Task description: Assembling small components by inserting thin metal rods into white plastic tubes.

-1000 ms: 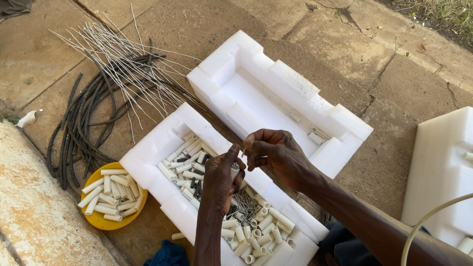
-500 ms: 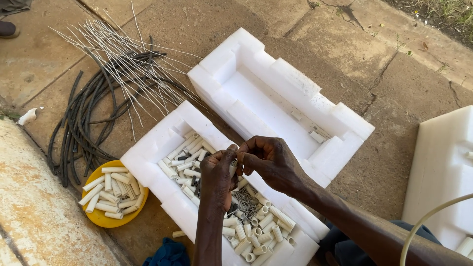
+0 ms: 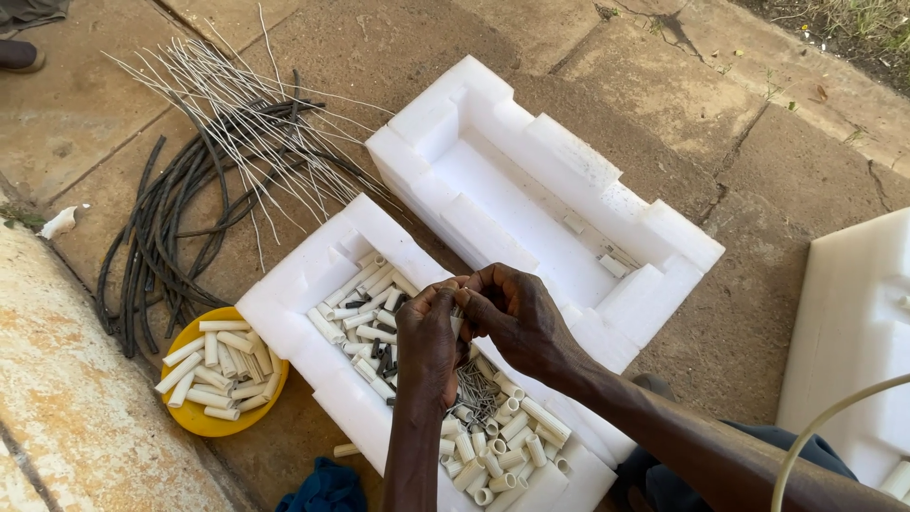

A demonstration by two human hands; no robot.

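Both hands meet over white foam tray [image 3: 313, 284]. Under grip: cream-white tube pieces [image 3: 493, 446], dark grey nails [image 3: 471, 387], few black bits among them. Up and right of grip: second foam block [image 3: 531, 161], plain white. Far right: white panel [image 3: 853, 322]. Left and below grip: yellow bowl [image 3: 204, 420] with cream-white tubes. Up-left: black cables [image 3: 161, 237], pale grey-white wires [image 3: 237, 104]. Below grip: blue cloth [image 3: 327, 488]. Ground [image 3: 379, 47] brown, mottled.

Black cables [image 3: 156, 237], thin wires [image 3: 237, 104], empty foam tray [image 3: 531, 180], yellow bowl [image 3: 204, 417].
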